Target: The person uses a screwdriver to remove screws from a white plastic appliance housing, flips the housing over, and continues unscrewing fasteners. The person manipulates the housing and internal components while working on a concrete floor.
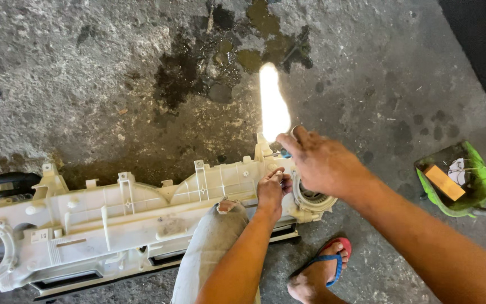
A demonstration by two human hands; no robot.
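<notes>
Both hands work at the right end of the long white plastic blower housing (125,225) on the concrete floor (85,84): left hand (273,188) pinches a small fastener; right hand (319,160) grips a blue-handled screwdriver (284,153), apparently mid-unscrewing; steady alignment seems needed.

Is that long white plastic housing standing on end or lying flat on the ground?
Lying flat. The white plastic housing stretches sideways along the concrete floor, round openings at both ends, with the left hand and right hand at its right end.

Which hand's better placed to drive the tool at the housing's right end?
Right, likely. The right hand already grips the blue-handled tool over the white plastic housing; the left hand pinches the housing edge beside it, steadying.
</notes>
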